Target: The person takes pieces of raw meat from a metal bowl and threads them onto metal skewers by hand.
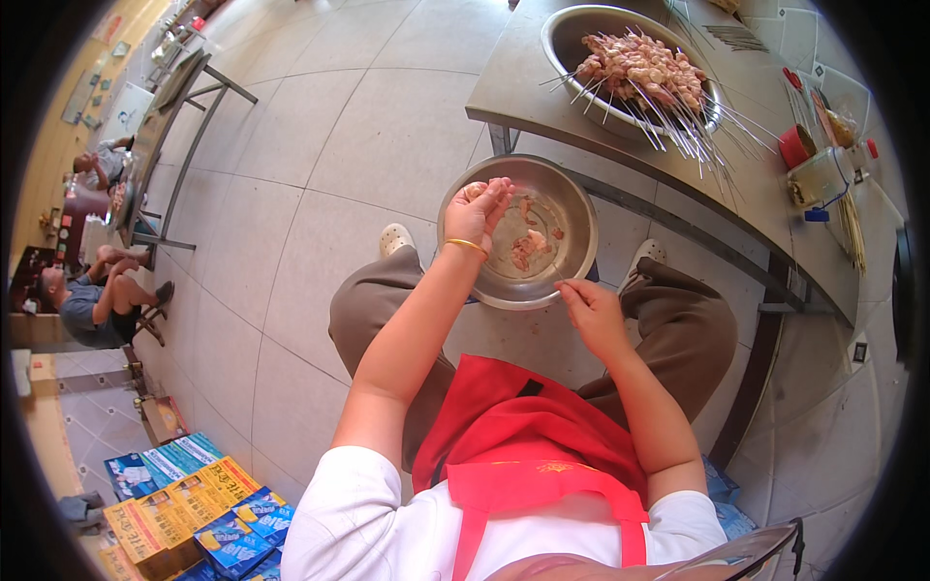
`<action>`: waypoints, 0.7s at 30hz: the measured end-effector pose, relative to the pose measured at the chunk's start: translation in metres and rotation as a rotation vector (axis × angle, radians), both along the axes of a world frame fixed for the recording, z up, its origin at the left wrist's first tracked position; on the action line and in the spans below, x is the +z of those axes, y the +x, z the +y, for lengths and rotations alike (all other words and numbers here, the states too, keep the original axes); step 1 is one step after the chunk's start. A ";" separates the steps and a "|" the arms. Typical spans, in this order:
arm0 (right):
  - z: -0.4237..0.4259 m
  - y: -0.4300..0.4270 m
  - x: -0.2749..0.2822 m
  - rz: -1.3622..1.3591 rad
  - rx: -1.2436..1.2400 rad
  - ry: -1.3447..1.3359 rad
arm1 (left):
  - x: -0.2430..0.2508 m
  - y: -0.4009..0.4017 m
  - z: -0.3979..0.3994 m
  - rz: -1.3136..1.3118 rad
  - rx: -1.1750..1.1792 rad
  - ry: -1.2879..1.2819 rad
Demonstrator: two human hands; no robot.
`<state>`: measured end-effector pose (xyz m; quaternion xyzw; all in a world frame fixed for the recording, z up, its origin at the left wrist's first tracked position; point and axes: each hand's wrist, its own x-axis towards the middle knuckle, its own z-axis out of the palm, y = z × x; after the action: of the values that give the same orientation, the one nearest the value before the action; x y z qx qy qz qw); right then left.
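Note:
My left hand [481,210], with a gold bangle at the wrist, pinches a piece of raw meat [474,191] over the left side of a round steel basin [465,279]. Several raw meat pieces [528,248] lie in the bottom of this basin. At the basin's lower right rim, my right hand [587,305] holds a thin metal skewer [558,271] between thumb and fingers, its tip pointing up over the basin. On the steel table, a larger steel bowl [556,54] holds a heap of skewered raw meat [643,69], the skewers' bare ends sticking out over its rim.
The steel table [734,171] runs along the right, bearing loose skewers [735,38], a red cup [797,145] and a plastic container [821,176]. Stacked cartons [182,508] stand at lower left. Two people [94,305] sit by another table [149,156] at far left.

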<state>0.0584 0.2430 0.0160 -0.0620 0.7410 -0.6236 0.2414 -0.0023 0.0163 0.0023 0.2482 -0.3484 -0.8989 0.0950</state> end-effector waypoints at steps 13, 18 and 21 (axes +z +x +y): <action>-0.003 -0.004 -0.002 -0.039 0.007 -0.027 | -0.004 0.001 0.012 0.009 -0.007 -0.074; -0.002 -0.006 -0.004 -0.069 -0.010 -0.055 | -0.008 0.000 0.007 -0.018 -0.122 -0.234; -0.003 -0.009 -0.001 -0.075 -0.023 -0.055 | -0.007 0.001 0.020 -0.080 -0.237 -0.507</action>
<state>0.0497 0.2400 0.0146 -0.0366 0.7147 -0.6484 0.2597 -0.0010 0.0365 -0.0050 0.2092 -0.5920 -0.7776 0.0342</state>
